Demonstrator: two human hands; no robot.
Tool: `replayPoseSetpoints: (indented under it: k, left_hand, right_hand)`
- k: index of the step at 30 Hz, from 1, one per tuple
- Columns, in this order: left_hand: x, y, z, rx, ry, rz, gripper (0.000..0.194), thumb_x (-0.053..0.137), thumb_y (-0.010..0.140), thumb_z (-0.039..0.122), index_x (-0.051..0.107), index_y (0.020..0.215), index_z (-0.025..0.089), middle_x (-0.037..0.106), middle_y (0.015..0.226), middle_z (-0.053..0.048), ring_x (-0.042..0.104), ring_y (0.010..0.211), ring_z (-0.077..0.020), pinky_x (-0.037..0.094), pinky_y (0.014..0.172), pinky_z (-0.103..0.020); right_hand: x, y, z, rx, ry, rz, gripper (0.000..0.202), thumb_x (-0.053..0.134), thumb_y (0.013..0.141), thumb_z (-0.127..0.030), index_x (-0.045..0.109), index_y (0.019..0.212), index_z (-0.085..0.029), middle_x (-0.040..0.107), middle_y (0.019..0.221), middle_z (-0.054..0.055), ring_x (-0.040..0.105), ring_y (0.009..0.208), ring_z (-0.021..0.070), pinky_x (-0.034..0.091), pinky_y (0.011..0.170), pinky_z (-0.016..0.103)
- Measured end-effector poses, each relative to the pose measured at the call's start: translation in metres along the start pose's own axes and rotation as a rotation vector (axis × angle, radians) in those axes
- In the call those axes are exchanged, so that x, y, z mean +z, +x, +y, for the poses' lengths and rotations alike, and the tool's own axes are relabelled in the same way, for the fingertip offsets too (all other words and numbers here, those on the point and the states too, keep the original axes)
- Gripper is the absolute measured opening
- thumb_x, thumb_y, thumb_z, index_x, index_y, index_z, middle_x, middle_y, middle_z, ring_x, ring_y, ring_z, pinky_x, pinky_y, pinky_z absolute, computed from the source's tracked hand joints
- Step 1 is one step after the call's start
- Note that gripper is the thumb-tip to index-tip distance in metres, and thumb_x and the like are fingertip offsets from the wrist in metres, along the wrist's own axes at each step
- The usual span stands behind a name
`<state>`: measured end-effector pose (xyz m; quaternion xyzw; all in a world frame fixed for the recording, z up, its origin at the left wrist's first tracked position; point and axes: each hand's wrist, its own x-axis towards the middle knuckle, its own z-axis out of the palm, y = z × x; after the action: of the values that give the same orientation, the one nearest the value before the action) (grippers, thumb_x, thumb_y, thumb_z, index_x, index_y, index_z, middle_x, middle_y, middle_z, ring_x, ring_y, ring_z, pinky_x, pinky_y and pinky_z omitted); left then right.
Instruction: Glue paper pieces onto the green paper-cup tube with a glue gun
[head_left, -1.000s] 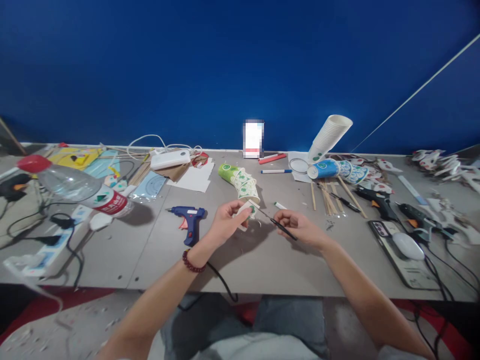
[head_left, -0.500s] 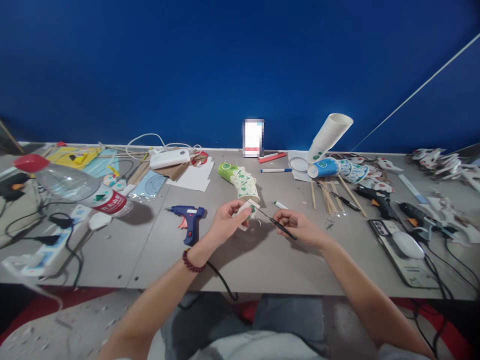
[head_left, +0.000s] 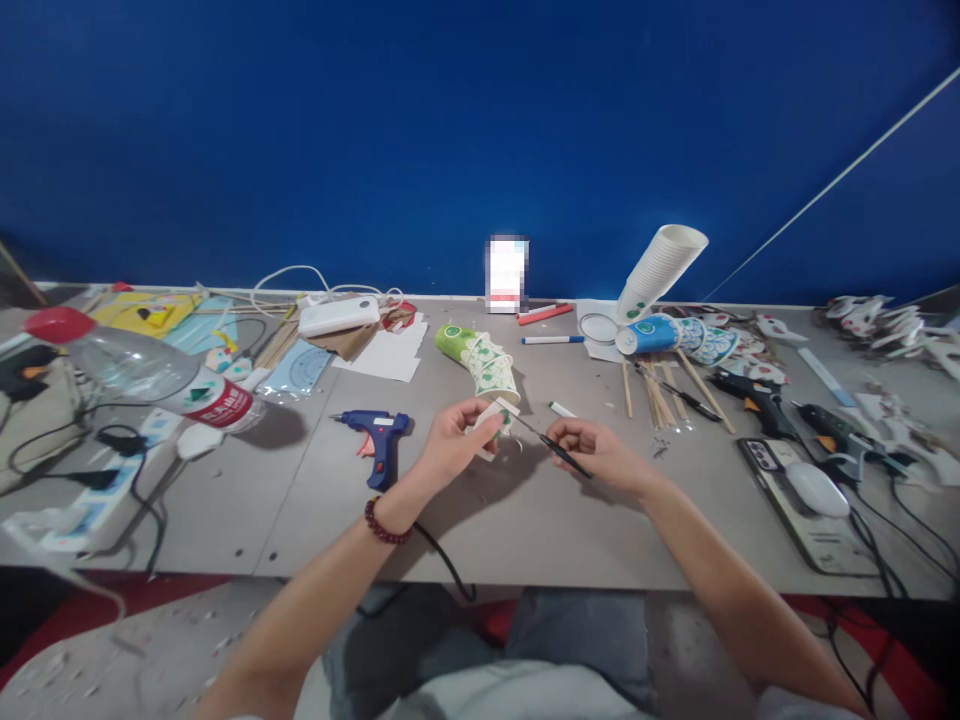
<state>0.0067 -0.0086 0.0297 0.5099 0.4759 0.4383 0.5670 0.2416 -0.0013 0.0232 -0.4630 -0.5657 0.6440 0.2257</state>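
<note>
My left hand [head_left: 454, 440] pinches a small white paper piece with green print [head_left: 486, 424] between thumb and fingers. In my right hand [head_left: 589, 452] is a slim black craft knife [head_left: 564, 455], its thin metal blade pointing left at the paper's edge. Whether the blade touches the paper I cannot tell. Just beyond my left hand lies a curved row of joined paper cups [head_left: 487, 365], green at the far end and white with green print nearer me. A marker with a green end [head_left: 561, 410] lies behind my right hand.
A blue glue gun [head_left: 379, 440] lies left of my hands. Farther left are a plastic bottle [head_left: 172, 375] and a power strip [head_left: 112, 490]. Rightward are a leaning cup stack [head_left: 660, 270], blue cups [head_left: 652, 334], wooden sticks [head_left: 660, 400], black glue guns [head_left: 761, 405] and a phone [head_left: 795, 520].
</note>
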Motion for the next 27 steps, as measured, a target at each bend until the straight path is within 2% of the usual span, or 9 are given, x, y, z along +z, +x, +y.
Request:
replayPoseSetpoints:
  k: [11,16,22,27]
  left_hand:
    - [0.0,0.001,-0.001,-0.011,-0.002,0.017,0.03,0.068,0.076,0.044,0.06,0.073,0.015,0.055,0.058,0.004,0.053,0.048,-0.0064,0.044,0.049,-0.018]
    - [0.0,0.001,-0.001,0.0,-0.003,0.019,0.03,0.068,0.077,0.044,0.061,0.073,0.015,0.055,0.057,0.004,0.053,0.048,-0.0068,0.044,0.049,-0.019]
    - [0.001,0.0,0.001,-0.016,-0.016,0.03,0.032,0.07,0.073,0.046,0.061,0.07,0.016,0.055,0.056,0.004,0.053,0.048,-0.0073,0.045,0.049,-0.02]
    - [0.001,0.001,0.003,-0.032,-0.012,0.035,0.031,0.07,0.073,0.046,0.065,0.077,0.015,0.055,0.056,0.004,0.053,0.048,-0.0075,0.044,0.048,-0.02]
  right_hand:
    - [0.003,-0.002,-0.009,0.045,0.009,0.047,0.033,0.078,0.062,-0.042,0.061,0.078,-0.019,0.051,0.055,-0.006,0.042,0.052,0.0082,0.03,0.049,0.021]
    - [0.003,-0.001,-0.01,0.033,-0.016,0.062,0.03,0.077,0.063,-0.041,0.061,0.076,-0.019,0.048,0.052,-0.007,0.042,0.052,0.0085,0.033,0.052,0.022]
    - [0.001,-0.001,-0.006,0.027,-0.028,0.064,0.034,0.077,0.063,-0.047,0.061,0.076,-0.02,0.043,0.052,-0.007,0.043,0.052,0.01,0.035,0.052,0.024]
    - [-0.001,0.0,-0.004,0.025,-0.031,0.062,0.031,0.076,0.066,-0.046,0.062,0.076,-0.02,0.042,0.051,-0.007,0.042,0.052,0.0089,0.035,0.052,0.023]
